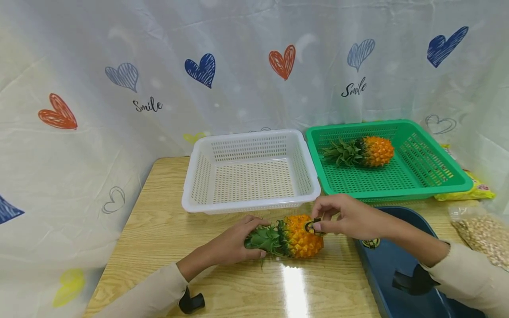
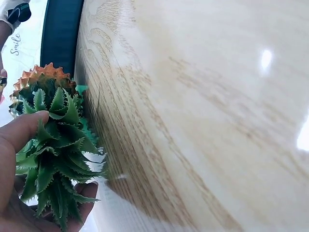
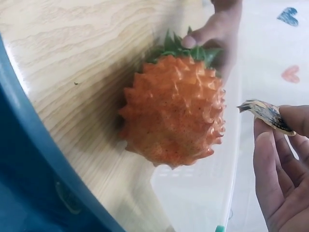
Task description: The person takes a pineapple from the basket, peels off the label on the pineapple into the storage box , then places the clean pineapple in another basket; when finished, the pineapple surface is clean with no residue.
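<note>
A small orange pineapple with a green leafy crown lies on its side on the wooden table. My left hand holds it by the crown, thumb on one side and fingers round the other. Over the fruit's body, my right hand pinches a small oval sticker, black and yellowish, between thumb and fingers. In the right wrist view the sticker is apart from the fruit's spiky skin. Its edge curls slightly.
Behind the pineapple stands a white plastic basket. A green basket beside it holds another pineapple. At right, a dark blue bin has a similar sticker in it. Yellow packets and a clear bag lie farther right.
</note>
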Demonstrator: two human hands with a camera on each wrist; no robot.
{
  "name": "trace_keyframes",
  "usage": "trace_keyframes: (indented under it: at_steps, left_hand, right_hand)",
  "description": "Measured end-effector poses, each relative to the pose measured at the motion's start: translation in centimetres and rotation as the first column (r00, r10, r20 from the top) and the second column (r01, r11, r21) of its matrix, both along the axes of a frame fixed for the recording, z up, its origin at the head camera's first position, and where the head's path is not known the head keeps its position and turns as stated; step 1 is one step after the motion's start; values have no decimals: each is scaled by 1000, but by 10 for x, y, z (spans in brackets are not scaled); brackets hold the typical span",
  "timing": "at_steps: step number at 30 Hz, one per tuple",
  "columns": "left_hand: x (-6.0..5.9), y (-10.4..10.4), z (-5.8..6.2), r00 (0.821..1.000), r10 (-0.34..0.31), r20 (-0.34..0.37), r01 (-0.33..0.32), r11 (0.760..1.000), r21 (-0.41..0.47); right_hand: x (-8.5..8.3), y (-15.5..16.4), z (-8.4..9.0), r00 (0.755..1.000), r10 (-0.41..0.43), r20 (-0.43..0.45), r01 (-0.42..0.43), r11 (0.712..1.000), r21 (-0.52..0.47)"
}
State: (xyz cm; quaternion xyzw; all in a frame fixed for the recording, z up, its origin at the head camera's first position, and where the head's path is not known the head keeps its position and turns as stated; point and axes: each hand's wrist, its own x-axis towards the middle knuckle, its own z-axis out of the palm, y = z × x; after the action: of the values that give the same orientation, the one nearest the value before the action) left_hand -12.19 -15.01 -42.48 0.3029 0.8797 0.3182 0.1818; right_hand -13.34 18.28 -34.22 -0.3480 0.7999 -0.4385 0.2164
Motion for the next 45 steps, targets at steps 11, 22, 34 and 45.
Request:
trace_keyframes:
  at_steps: [11, 22, 34, 45]
  left_hand:
    - [-1, -2, -3, 1000, 6, 21, -6, 1000, 4]
    - [-1, -2, -2, 1000, 5, 13, -5, 1000, 1]
    - [-1, -2, -5, 1000, 1, 13, -1, 1000, 6]
    - [-2, -3, -4, 1000, -2, 27, 2, 1000, 8]
  right_hand:
    - [-1, 14, -1, 1000, 5, -13, -6, 998, -59]
    - [0, 35, -4, 1000, -20, 11, 21, 999, -43]
    - [-2, 62, -13, 999, -27, 21, 28, 999, -17]
    - [-6, 88, -27, 998, 11, 64, -9, 999, -31]
